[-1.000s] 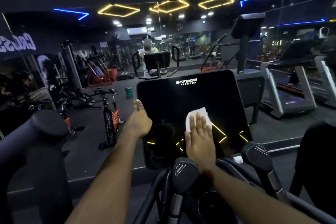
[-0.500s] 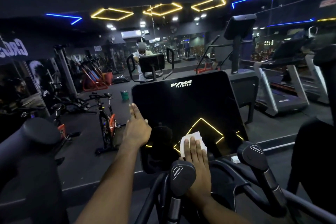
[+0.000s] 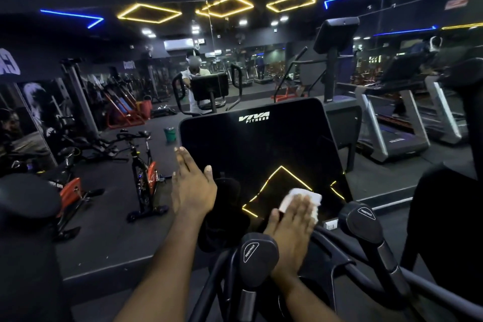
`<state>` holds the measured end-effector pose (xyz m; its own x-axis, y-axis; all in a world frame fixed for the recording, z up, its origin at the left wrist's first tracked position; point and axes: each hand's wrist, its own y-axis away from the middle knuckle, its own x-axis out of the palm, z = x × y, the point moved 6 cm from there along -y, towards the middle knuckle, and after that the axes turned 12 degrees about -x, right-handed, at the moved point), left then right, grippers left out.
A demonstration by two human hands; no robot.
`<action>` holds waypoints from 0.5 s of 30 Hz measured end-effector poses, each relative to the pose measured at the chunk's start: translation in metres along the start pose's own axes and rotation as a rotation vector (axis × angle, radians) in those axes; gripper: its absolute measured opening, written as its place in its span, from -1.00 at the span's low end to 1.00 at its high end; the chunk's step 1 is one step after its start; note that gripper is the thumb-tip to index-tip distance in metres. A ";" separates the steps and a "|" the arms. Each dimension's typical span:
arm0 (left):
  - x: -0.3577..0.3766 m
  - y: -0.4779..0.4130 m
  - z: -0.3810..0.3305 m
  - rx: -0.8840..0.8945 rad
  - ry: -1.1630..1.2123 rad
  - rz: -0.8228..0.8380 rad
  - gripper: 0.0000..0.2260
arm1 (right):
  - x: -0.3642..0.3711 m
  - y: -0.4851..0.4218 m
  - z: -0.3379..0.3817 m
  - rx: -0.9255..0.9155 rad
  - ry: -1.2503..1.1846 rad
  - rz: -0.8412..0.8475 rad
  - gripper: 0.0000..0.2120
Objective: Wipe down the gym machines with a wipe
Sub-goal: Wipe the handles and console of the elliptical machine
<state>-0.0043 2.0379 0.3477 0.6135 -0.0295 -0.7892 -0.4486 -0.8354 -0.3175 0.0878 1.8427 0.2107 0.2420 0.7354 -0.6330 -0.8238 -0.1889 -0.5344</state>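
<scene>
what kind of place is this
A gym, by the look of it: a treadmill on the right, a spin bike on the left, and a machine console marked Viva Fitness under a white wipe.

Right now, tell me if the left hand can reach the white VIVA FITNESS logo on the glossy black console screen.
Probably yes: the left hand rests at the left edge of the screen, with bare glass up to the logo.

a green bucket (image 3: 169, 134) sits on the floor (image 3: 109, 217) under yellow ceiling lights (image 3: 159, 8).
</scene>
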 end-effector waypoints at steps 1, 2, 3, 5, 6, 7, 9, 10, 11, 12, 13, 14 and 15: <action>0.001 0.001 0.000 -0.001 -0.002 -0.009 -0.30 | -0.004 -0.009 -0.009 0.173 -0.031 -0.026 -0.34; 0.002 0.001 -0.001 -0.001 0.000 -0.015 -0.29 | -0.010 -0.019 -0.011 0.325 -0.093 -0.042 -0.31; 0.003 0.001 0.000 -0.001 0.003 -0.023 -0.28 | -0.012 -0.028 -0.008 0.425 -0.154 -0.030 -0.27; 0.007 0.001 0.000 0.004 0.017 -0.041 -0.26 | -0.010 -0.031 0.007 0.417 -0.139 -0.009 -0.23; 0.009 0.001 0.000 0.006 0.030 -0.045 -0.25 | -0.006 -0.024 0.013 0.344 -0.074 -0.011 -0.22; 0.011 0.000 0.001 0.010 0.043 -0.045 -0.25 | -0.005 -0.015 0.016 0.282 -0.021 -0.008 -0.22; 0.014 -0.002 0.002 0.020 0.055 -0.044 -0.24 | -0.013 -0.017 0.007 0.308 -0.038 -0.013 -0.23; 0.015 -0.003 0.003 0.025 0.059 -0.044 -0.23 | -0.016 -0.029 -0.001 0.400 -0.094 -0.035 -0.23; 0.016 -0.004 0.005 0.028 0.065 -0.043 -0.23 | -0.021 -0.049 -0.006 0.521 -0.178 -0.064 -0.23; 0.018 -0.006 0.006 0.031 0.075 -0.042 -0.23 | -0.027 -0.072 -0.008 0.627 -0.254 -0.094 -0.22; 0.019 -0.007 0.007 0.035 0.084 -0.042 -0.23 | -0.031 -0.096 -0.003 0.662 -0.296 -0.103 -0.23; 0.020 -0.008 0.007 0.040 0.091 -0.044 -0.23 | -0.035 -0.119 0.008 0.606 -0.287 -0.102 -0.24; 0.021 -0.009 0.007 0.042 0.096 -0.047 -0.23 | -0.036 -0.137 0.025 0.469 -0.239 -0.090 -0.25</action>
<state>0.0083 2.0492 0.3298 0.6928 -0.0452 -0.7197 -0.4441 -0.8131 -0.3763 0.1795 1.8580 0.3211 0.2435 0.8733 -0.4219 -0.9592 0.1523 -0.2383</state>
